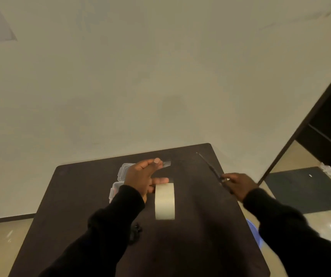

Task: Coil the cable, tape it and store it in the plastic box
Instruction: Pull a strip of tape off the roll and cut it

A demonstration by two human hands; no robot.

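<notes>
Here the left hand (140,176) pinches a clear strip of tape (165,163) between thumb and forefinger, its grip clenched on it above the tape roll (164,201), which stands on edge. Behind that grip lies the open plastic box (123,172). The right hand (240,185) grasps the cable (210,166) near the worktop's (190,246) right edge; bare worktop lies nearer the person.

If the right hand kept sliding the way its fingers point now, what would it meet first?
The right hand points left and toward the far edge and already seems to touch the thin dark cable. Beyond it the dark table looks bare up to the left hand, though depth is unclear.
</notes>
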